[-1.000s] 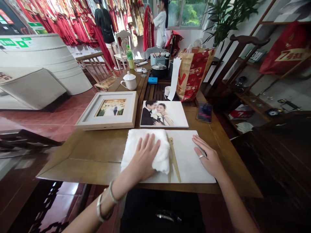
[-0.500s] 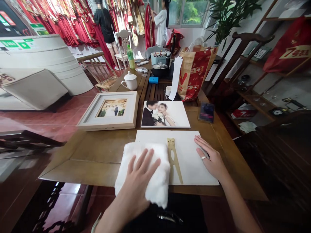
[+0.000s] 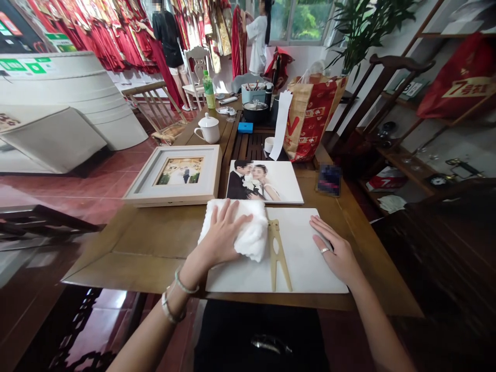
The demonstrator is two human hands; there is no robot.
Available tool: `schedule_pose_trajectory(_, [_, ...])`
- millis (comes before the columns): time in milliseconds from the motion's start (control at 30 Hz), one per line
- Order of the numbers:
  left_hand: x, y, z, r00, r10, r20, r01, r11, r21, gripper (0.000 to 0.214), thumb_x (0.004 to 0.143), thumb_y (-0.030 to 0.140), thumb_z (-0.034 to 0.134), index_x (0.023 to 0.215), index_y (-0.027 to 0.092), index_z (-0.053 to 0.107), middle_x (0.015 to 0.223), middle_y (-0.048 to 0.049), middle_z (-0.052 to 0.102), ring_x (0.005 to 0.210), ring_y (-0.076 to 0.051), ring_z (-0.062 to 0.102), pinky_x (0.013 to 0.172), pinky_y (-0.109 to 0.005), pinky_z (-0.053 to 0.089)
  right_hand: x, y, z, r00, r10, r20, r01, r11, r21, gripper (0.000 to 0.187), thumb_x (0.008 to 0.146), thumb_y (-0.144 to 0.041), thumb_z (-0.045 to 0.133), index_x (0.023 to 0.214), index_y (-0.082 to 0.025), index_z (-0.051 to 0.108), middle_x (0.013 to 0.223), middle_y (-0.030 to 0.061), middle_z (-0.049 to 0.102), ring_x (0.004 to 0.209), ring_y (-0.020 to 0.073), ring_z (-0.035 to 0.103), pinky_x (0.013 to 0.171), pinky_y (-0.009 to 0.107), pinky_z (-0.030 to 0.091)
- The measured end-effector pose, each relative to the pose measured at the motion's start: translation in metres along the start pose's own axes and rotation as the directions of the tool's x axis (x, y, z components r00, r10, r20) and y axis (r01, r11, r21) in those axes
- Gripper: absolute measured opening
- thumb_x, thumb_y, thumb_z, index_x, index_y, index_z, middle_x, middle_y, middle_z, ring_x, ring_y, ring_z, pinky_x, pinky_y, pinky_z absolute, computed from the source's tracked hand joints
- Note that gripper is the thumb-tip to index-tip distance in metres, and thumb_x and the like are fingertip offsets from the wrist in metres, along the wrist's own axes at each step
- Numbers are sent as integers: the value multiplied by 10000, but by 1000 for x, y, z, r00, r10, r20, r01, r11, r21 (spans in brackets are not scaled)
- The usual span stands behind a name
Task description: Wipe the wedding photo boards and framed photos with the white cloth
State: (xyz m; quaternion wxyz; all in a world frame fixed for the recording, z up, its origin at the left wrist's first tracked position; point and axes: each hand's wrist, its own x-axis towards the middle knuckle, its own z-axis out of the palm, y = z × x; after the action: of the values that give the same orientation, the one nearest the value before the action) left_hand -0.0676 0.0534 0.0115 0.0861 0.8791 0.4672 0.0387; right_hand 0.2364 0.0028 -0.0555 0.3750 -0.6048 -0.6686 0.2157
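A white panel [image 3: 306, 258] lies at the table's near edge. On its face is a flat tan A-shaped piece [image 3: 277, 256] with a hole in its middle, which looks like a stand leg. My left hand [image 3: 225, 230] is open, fingers spread over a folded white towel [image 3: 251, 237], pressing it on the panel's upper left part. The towel reaches the tan piece's left side and hides the panel's upper left corner. My right hand [image 3: 337, 250] rests open along the panel's right edge, its fingers stretched out toward the far corner.
Behind the panel lie a wedding photo panel [image 3: 287, 181] and a pale framed picture [image 3: 135, 195]. Farther back stand a lidded white mug [image 3: 209, 129], a green bottle [image 3: 208, 92] and a red-and-tan paper bag [image 3: 313, 119]. Two people stand near hanging red garments [image 3: 112, 36].
My left hand has slid the towel forward, away from me, uncovering the panel's lower left part and the tan piece's left leg. My right hand has stayed in place.
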Motion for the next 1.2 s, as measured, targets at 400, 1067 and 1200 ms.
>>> schedule_pose_trajectory(400, [-70, 40, 8, 994, -83, 76, 80, 996, 40, 793, 620, 344, 664, 1370, 227, 436, 1578, -121, 30, 1410, -419, -47, 1095, -628, 22, 0, -1, 1, 1000, 12, -1, -12, 1000, 19, 395, 929, -332, 479, 1317, -289, 539, 1430, 25, 489, 1352, 241, 407, 1146, 495, 295])
schedule_pose_trajectory(1067, [6, 44, 19, 984, -171, -46, 175, 979, 103, 860, 763, 456, 609, 1486, 196, 223, 1548, -222, 115, 1403, -442, 4, 1072, -660, 55, 2, 1, 2, 1000, 2, 11, -2, 1000, 9, 392, 933, -333, 466, 1307, -249, 550, 1427, 44, 493, 1350, 228, 411, 1151, 477, 297])
schedule_pose_trajectory(1200, [-35, 56, 25, 992, -127, 6, 124, 982, 145, 1049, 623, 390, 698, 1500, 211, 151, 1563, -190, 51, 1411, -408, -37, 1108, -602, 17, 1, 0, 2, 1000, 10, 13, -10, 1000, -1, 397, 934, -330, 465, 1311, -233, 545, 1431, 53, 487, 1352, 225, 409, 1151, 481, 294])
